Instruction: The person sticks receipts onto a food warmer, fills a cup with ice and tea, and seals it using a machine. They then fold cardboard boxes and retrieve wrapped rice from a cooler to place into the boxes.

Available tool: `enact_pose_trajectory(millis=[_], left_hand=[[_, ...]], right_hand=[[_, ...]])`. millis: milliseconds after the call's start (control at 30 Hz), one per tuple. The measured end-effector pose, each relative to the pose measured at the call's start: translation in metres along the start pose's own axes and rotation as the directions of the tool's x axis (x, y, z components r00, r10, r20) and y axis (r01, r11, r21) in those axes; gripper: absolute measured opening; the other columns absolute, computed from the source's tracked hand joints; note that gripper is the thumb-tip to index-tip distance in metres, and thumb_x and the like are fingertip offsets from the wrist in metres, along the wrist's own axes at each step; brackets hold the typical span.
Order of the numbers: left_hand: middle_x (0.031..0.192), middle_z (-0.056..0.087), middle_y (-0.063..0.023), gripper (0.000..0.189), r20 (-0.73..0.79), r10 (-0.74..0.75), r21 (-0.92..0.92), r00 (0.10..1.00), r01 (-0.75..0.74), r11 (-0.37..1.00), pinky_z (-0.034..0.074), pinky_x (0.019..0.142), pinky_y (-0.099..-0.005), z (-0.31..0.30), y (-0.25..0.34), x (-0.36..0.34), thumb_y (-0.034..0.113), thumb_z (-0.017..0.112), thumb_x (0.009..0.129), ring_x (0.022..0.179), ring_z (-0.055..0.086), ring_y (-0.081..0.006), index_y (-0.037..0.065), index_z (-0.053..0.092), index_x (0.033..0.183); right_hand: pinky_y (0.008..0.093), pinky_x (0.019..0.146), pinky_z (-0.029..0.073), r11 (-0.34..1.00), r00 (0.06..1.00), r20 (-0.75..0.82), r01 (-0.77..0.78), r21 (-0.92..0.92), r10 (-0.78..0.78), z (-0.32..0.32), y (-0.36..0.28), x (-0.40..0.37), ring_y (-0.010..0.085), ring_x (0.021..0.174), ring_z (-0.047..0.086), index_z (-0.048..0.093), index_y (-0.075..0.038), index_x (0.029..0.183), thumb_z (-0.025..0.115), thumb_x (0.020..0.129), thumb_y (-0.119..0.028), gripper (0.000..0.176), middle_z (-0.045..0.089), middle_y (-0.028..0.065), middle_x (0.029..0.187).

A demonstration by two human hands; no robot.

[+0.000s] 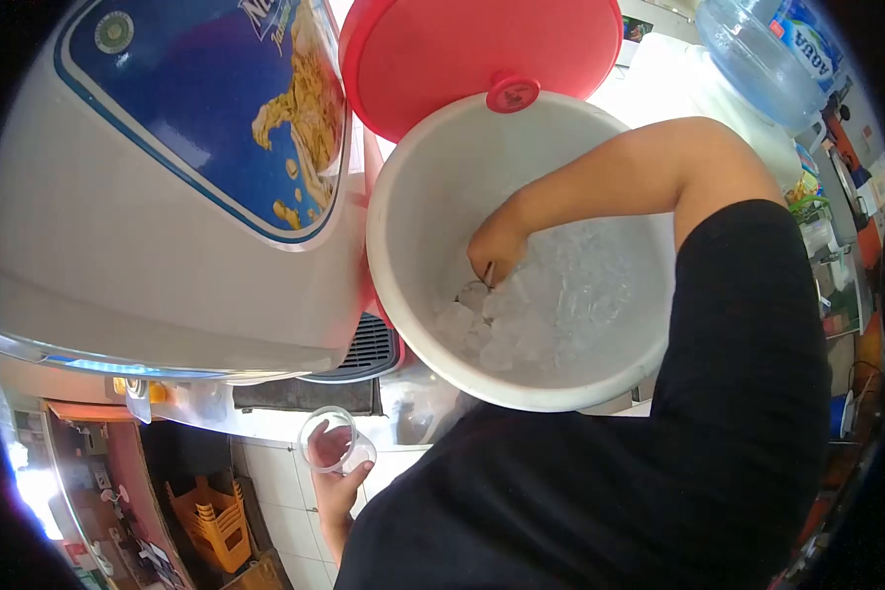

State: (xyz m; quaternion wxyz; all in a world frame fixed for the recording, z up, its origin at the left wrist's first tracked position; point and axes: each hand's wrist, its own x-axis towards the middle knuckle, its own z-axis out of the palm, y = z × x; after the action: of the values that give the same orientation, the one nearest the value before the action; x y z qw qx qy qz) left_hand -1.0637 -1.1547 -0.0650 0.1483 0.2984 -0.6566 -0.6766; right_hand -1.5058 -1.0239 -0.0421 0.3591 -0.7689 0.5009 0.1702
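Deep inside a large white round bucket (418, 334), my right hand (499, 246) is closed round a thin metal handle, perhaps of a scoop, whose end is among the ice. Clear ice cubes (551, 315) cover the bottom of the bucket. Below and left of the bucket, my left hand (339, 482) holds a clear plastic cup (328, 440) from beneath, its open rim facing the camera. No ice can be made out in the cup.
A large drinks machine (187, 285) with a blue panel stands at the left. A red lid (482, 49) leans behind the bucket. A water bottle (762, 59) is at the upper right, and an orange plastic crate (211, 526) is at the lower left.
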Motion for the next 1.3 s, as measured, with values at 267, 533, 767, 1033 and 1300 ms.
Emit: enact_pose_trajectory(millis=[267, 533, 767, 1033, 1300], left_hand=[[0.109, 0.054, -0.011, 0.111, 0.229, 0.245, -0.162, 0.942, -0.211, 0.964, 0.043, 0.091, -0.0381, 0.019, 0.036, 0.016, 0.038, 0.092, 0.047, 0.103, 0.055, -0.0235, 0.004, 0.033, 0.134], [0.119, 0.05, -0.0135, 0.117, 0.364, 0.466, -0.22, 0.806, -0.412, 0.884, 0.047, 0.089, -0.0385, 0.083, 0.121, 0.033, 0.042, 0.093, 0.045, 0.107, 0.055, -0.0261, -0.001, 0.03, 0.134], [0.117, 0.054, -0.0138, 0.097, 0.242, 0.683, 0.055, 0.689, -0.712, 0.7, 0.046, 0.087, -0.0391, 0.13, 0.167, 0.06, 0.024, 0.089, 0.057, 0.108, 0.055, -0.0266, -0.002, 0.034, 0.132], [0.112, 0.056, -0.0182, 0.077, 0.276, 0.669, 0.427, 0.69, -0.712, 0.558, 0.047, 0.085, -0.0364, 0.198, 0.199, 0.098, 0.026, 0.084, 0.064, 0.106, 0.056, -0.0287, -0.001, 0.043, 0.123], [0.116, 0.053, -0.0134, 0.083, 0.265, 0.536, -0.126, 0.802, -0.523, 0.843, 0.044, 0.091, -0.0323, 0.203, 0.196, 0.108, 0.021, 0.084, 0.064, 0.108, 0.053, -0.0202, -0.002, 0.038, 0.128]], right_hand=[[0.0318, 0.062, 0.04, 0.853, 0.985, -0.133, -0.02, 0.521, 0.105, 0.017, -0.045, -0.081, 0.012, 0.068, 0.049, 0.064, -0.001, 0.092, 0.063, 0.086, -0.025, 0.025, 0.058, 0.0048, 0.071], [0.0249, 0.051, 0.03, 0.539, 0.94, -0.181, -0.003, 0.842, 0.289, 0.016, -0.075, -0.119, 0.0059, 0.057, 0.037, 0.065, -0.005, 0.085, 0.065, 0.086, -0.024, 0.02, 0.044, -0.0072, 0.061], [0.0232, 0.046, 0.027, 0.643, 0.837, -0.247, -0.154, 0.75, 0.488, -0.029, -0.094, -0.21, 0.0043, 0.052, 0.035, 0.059, -0.006, 0.072, 0.065, 0.086, -0.023, 0.023, 0.041, -0.0074, 0.059], [0.0305, 0.052, 0.041, 0.792, 0.696, -0.398, -0.588, 0.163, 0.598, -0.128, -0.171, -0.283, 0.0108, 0.056, 0.053, 0.069, 0.0, 0.091, 0.068, 0.078, -0.021, 0.025, 0.057, 0.0006, 0.06], [0.0402, 0.062, 0.046, 0.451, 0.522, -0.345, -0.852, -0.266, 0.78, -0.19, -0.236, -0.263, 0.0276, 0.065, 0.06, 0.069, -0.003, 0.081, 0.062, 0.082, -0.027, 0.025, 0.064, 0.0177, 0.071]])
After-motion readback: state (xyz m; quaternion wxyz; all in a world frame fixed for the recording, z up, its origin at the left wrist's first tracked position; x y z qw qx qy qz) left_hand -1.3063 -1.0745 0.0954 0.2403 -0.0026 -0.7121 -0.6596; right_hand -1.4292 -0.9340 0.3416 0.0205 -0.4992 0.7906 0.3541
